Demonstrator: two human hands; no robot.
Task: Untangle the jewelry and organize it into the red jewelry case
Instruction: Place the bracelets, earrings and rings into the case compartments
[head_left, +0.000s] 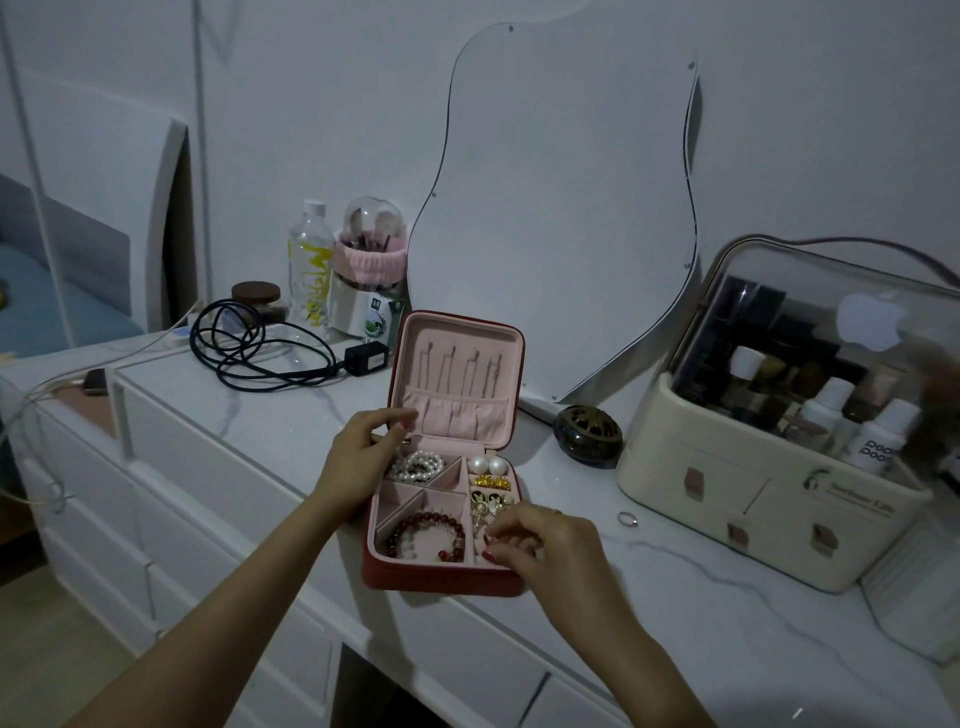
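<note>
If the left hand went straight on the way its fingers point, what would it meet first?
Probably the pink lining of the open lid of the red jewelry case: the left hand rests at the case's back left corner, fingertips aimed right at the lid's lower edge. Depth is uncertain.

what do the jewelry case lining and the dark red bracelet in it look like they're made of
The jewelry case lining looks like soft pink velvet or suede-like fabric: matte, with no shine. The dark red bracelet looks like polished stone or glass beads: round, glossy, some paler and translucent. Which of the two cannot be told.
</note>
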